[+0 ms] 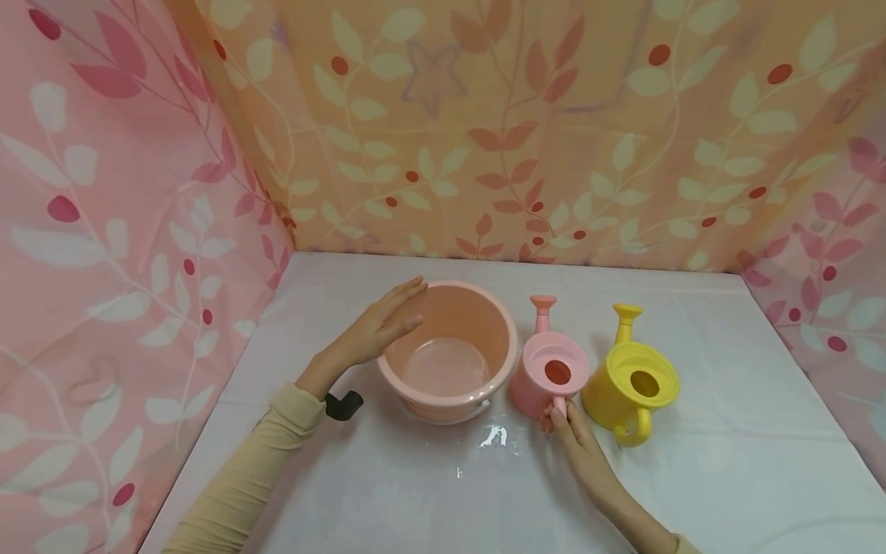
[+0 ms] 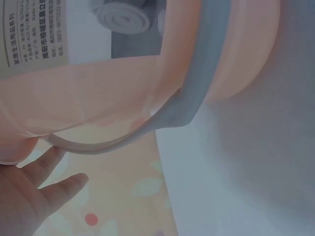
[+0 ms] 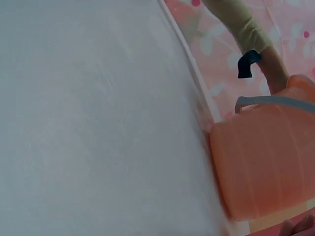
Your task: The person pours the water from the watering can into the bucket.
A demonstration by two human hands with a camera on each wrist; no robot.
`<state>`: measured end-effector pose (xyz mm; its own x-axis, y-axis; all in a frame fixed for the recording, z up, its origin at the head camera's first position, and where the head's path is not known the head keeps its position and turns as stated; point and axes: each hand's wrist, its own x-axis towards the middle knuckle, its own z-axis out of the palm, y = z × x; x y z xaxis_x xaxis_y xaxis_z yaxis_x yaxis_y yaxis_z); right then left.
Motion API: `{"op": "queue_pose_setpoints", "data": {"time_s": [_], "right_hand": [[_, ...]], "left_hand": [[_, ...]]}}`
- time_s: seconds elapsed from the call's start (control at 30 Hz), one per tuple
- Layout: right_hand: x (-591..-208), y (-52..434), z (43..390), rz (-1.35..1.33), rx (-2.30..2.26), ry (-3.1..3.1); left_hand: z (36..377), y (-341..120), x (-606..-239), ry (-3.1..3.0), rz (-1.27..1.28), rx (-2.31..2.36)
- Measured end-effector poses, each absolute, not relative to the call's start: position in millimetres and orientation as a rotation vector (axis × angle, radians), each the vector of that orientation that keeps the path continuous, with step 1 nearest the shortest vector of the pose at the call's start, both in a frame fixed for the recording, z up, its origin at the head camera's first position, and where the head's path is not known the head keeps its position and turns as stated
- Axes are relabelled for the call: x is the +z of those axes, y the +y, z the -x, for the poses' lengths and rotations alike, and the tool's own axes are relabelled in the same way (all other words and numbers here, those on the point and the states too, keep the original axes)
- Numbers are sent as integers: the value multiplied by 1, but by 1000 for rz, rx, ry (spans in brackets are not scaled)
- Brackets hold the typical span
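A: What is sitting on the white tabletop (image 1: pixel 692 462)?

B: A pink basin (image 1: pixel 448 350) is standing at centre, showing only a wet-looking sheen on its bottom. Just beside it on the right, a pink watering can (image 1: pixel 550 373) is standing upright with its spout pointing toward the back wall. A yellow watering can (image 1: pixel 631 382) is standing just right of that one, touching or nearly touching it. What either can holds cannot be told through their top openings.

A: And the hands?

B: The left hand (image 1: pixel 377 327) is lying with straight fingers along the basin's left rim, its grip apart and clamped on nothing. The right hand (image 1: pixel 571 431) is pinching the pink can's handle at the near side, so its grip is closing on that handle.

A: How much room is there for moving?

B: Bare tabletop is stretching toward the camera and off to the right of the yellow can. Leaf-patterned curtains (image 1: pixel 124 231) are closing in the left, back and right edges.

A: Is anything standing in the way?

B: The basin is sitting close on the pink can's left and the yellow can on its right. A small shiny wet patch (image 1: pixel 493 436) is lying in front of the basin.
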<state>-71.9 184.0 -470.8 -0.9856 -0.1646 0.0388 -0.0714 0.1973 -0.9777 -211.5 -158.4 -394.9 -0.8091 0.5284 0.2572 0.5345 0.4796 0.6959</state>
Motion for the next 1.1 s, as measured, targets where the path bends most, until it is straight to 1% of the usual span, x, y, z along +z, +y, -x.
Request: {"op": "queue_pose_setpoints", "data": {"time_s": [0.27, 0.47, 0.73, 1.1], "right_hand": [[-470, 182, 67, 118, -1874, 2466], [-476, 185, 63, 202, -1871, 2595], [-478, 189, 64, 361, -1891, 2593], [-474, 190, 65, 307, -1866, 2612]], "left_hand": [[211, -157, -395, -2709, 967, -1254], [212, -158, -395, -2709, 970, -1255], [212, -158, -396, -2712, 961, -1253], [211, -158, -395, -2722, 960, -1262]]}}
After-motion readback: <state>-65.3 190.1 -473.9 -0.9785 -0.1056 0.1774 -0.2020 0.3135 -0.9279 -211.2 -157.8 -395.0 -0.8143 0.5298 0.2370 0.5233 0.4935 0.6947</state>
